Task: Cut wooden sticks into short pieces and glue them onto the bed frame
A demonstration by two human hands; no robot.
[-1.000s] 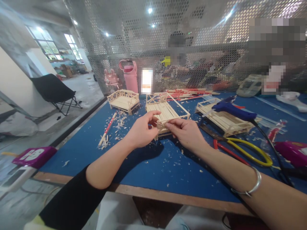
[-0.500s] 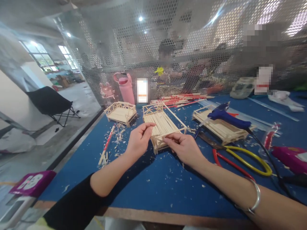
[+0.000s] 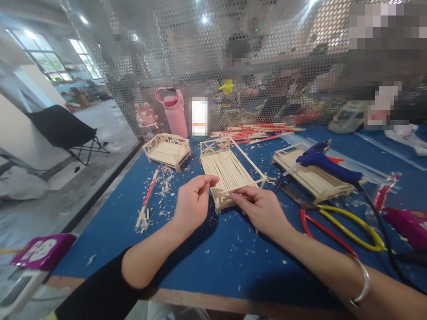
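A miniature bed built of thin wooden sticks (image 3: 230,169) stands on the blue table before me, with a slatted base and a railed headboard at its far end. Thumb and fingers of my right hand (image 3: 262,206) pinch its near end, at the low front rail. Beside its near left corner is my left hand (image 3: 193,200), the fingertips curled together against the thumb; what they hold, if anything, is hidden. Another small stick-built bench (image 3: 167,153) stands farther left. On the right, a third stick-built piece (image 3: 310,178) lies partly under a blue glue gun (image 3: 328,166).
Red-and-yellow-handled pliers (image 3: 347,222) lie at right near the glue gun's cord. Red-tipped sticks (image 3: 253,132) are heaped at the back, near a pink bottle (image 3: 175,115). Wood scraps and a red-marked stick (image 3: 149,193) lie left. A perforated metal screen (image 3: 187,58) stands behind.
My view has shifted slightly, so the table's things appear a little displaced. Both hands keep nearly the same places at the near end of the miniature bed.
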